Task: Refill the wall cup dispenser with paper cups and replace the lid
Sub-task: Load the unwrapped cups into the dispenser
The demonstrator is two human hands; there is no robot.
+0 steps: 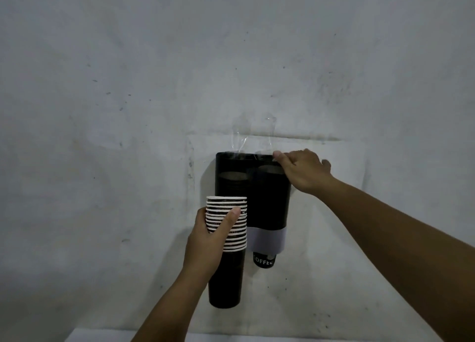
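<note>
1. Wall cup dispenser (270, 203): black, two tubes side by side, fixed to the grey wall (128, 84). Top open, no lid on it.
2. Cups already sitting in both tubes, rims visible a bit below the top edge. Left tube (231, 185) looks lower-filled than the right one, though hard to be sure in the dim light.
3. One cup (264, 260) poking out the bottom of the right tube, "COFFEE" lettering partly readable.
4. Stack of paper cups (226, 241) held just in front of the left tube, not yet in. Looks like the refill is partway, at best.
5. Left hand (208, 241) wrapped round that stack, thumb across the white rims, fingers closed on it.
6. Right hand (300, 170) up at the top right rim of the dispenser, fingers curled over the edge, seemingly steadying it.
7. Something clear and shiny (253, 136) above the opening, maybe the lid or plastic wrap, can't tell which.
8. Still to do, probably: drop stack in, lid back on.
9. Pale worktop (102, 335) edge at the very bottom.
</note>
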